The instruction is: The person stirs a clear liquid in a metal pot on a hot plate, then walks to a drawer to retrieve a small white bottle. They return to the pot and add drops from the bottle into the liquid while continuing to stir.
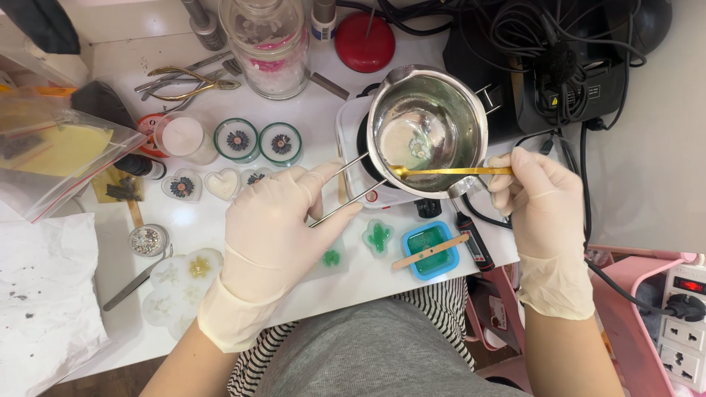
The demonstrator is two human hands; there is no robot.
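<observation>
Both my hands wear pale latex gloves. My left hand grips the wire handle of a small steel melting pot that sits on a white electric hot plate. My right hand holds a thin gold spoon whose tip reaches over the pot's near rim. A little clear, slightly green melt lies in the pot's bottom.
A blue square mould with a wooden stick, a green cactus piece, flower and heart moulds, round flower moulds, a glass jar, pliers, a black probe thermometer, cables and a power strip.
</observation>
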